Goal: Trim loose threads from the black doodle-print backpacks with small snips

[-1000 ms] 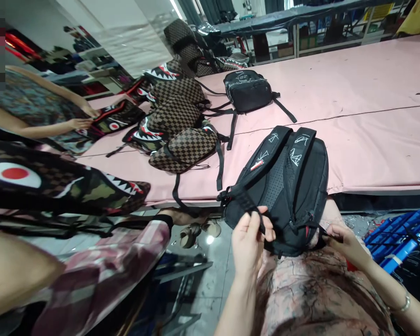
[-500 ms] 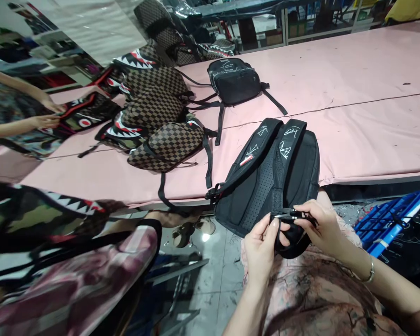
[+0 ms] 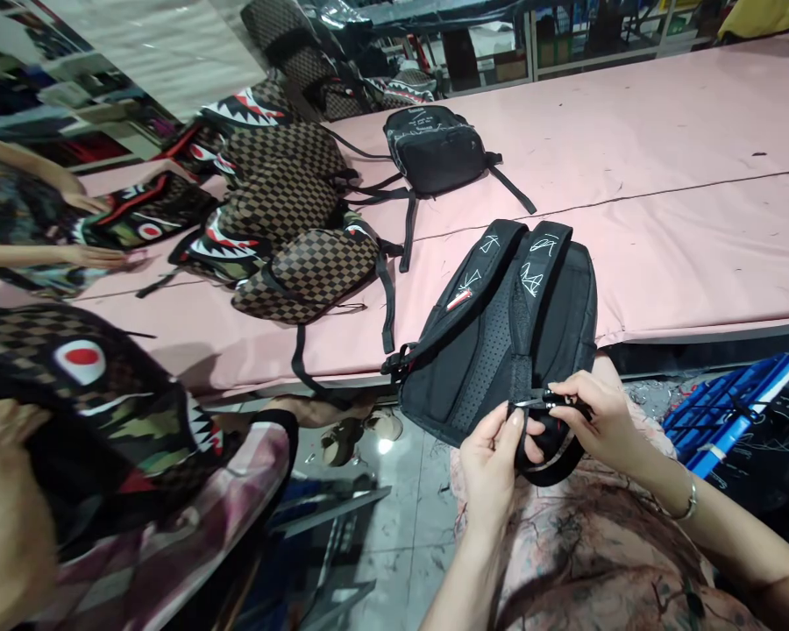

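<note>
At the edge of the pink worktop (image 3: pixel 664 193), a black backpack (image 3: pixel 486 359) sits over the person's lap (image 3: pixel 585 543), its shoulder straps (image 3: pixel 540 254) facing up. The left hand (image 3: pixel 493 456) has its grip pinching a bit of black strap (image 3: pixel 522 441). The right hand (image 3: pixel 595 416) has its grip pinching small snips (image 3: pixel 552 405), tips right by that strap. Farther off, another black bag (image 3: pixel 437 153) lies on the worktop, near a heap of brown checked bags (image 3: pixel 286 202).

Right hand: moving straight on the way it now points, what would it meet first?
Likely the left hand, close to the tips of the scissors; exact depth is unclear.
</note>
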A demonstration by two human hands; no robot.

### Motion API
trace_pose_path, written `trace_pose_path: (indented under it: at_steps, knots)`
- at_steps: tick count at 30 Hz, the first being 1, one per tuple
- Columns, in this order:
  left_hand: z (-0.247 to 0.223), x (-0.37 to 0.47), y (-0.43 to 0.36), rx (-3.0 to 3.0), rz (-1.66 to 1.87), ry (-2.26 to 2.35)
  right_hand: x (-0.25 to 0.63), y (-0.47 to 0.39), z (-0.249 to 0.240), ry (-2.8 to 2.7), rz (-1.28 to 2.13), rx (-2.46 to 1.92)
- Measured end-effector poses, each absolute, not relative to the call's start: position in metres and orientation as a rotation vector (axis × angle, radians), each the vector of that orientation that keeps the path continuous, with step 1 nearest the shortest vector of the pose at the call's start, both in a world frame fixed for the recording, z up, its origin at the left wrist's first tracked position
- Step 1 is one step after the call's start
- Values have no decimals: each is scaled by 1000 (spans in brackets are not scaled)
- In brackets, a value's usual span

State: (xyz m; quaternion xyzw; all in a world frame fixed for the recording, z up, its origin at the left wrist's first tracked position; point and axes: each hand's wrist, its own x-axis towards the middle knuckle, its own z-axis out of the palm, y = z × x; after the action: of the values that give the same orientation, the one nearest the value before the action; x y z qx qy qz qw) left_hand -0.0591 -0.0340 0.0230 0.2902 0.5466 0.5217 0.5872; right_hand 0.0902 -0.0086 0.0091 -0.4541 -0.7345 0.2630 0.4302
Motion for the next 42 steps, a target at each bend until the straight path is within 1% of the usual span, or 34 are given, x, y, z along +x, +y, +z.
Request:
trace_pose_path:
  at_steps: [3, 5, 7, 10, 12, 14, 17, 19, 21, 24, 27, 30, 34, 39, 42]
  knots:
    - [26, -60, -34, 641, 1231, 1204, 91, -9, 8, -1767, 704, -1087]
    - [28, -61, -34, 504, 1212, 1061, 91, -9, 7, -1617, 809, -1105]
    - [29, -62, -34, 342, 1124, 846, 90, -6, 7, -1422, 1005, -1113]
    - [27, -58, -36, 224, 900, 585, 86, 0, 11, -1243, 1400, -1038]
    - [24, -53, -38, 235, 822, 578, 83, 4, 14, -1188, 1553, -1024]
    - [21, -49, -41, 292, 903, 718, 80, 9, 16, -1145, 1565, -1080]
    - [20, -47, -43, 439, 1117, 1030, 76, 13, 14, -1158, 1528, -1140]
    - [21, -50, -43, 501, 1141, 1158, 73, 15, 8, -1191, 1479, -1151]
    - [22, -53, -42, 487, 1125, 1204, 73, 14, 3, -1243, 1346, -1181]
    - [25, -57, -38, 405, 1143, 1211, 79, 8, 0, -1430, 976, -1234]
    - [27, -58, -35, 359, 1189, 1217, 92, 2, 0, -1702, 542, -1183]
    - [28, -58, -34, 367, 1205, 1213, 103, 0, -1, -1923, 315, -1087]
    - [28, -57, -35, 406, 1228, 1215, 108, 2, -2, -2075, 277, -1034]
    - [29, -60, -34, 420, 1188, 1198, 109, 6, 1, -2051, 381, -984]
    - [29, -61, -34, 430, 1164, 1205, 108, 6, 2, -2053, 374, -995]
